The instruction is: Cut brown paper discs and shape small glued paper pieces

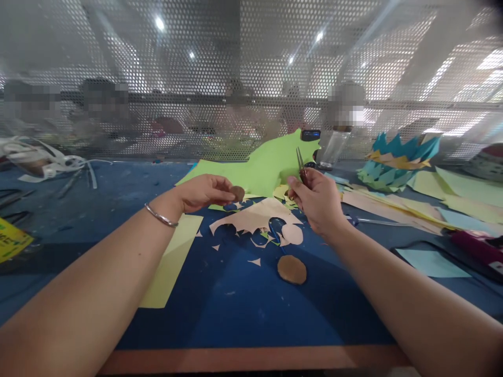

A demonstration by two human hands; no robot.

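Observation:
My left hand (pixel 208 189) pinches a small round brown piece (pixel 238 193), probably card, between thumb and fingers. Scissors (pixel 302 166) are gripped in my right hand (pixel 314 196), their blades pointing up and slightly parted. Between and below the hands lies a pale pink paper sheet (pixel 255 214) with scalloped, cut-out edges. A pale pink paper disc (pixel 293 234) rests at its right end. Nearer to me a larger brown disc (pixel 292 269) lies flat on the blue table. Small paper scraps (pixel 255 262) are scattered about.
Large green paper (pixel 271 162) spreads behind my hands. Yellow paper (pixel 173 272) lies under my left forearm. At the right are jagged paper crowns (pixel 396 157), paper strips (pixel 389 207) and a blue sheet (pixel 432 262). A clear bottle (pixel 334 149) stands before the perforated metal screen (pixel 196 78).

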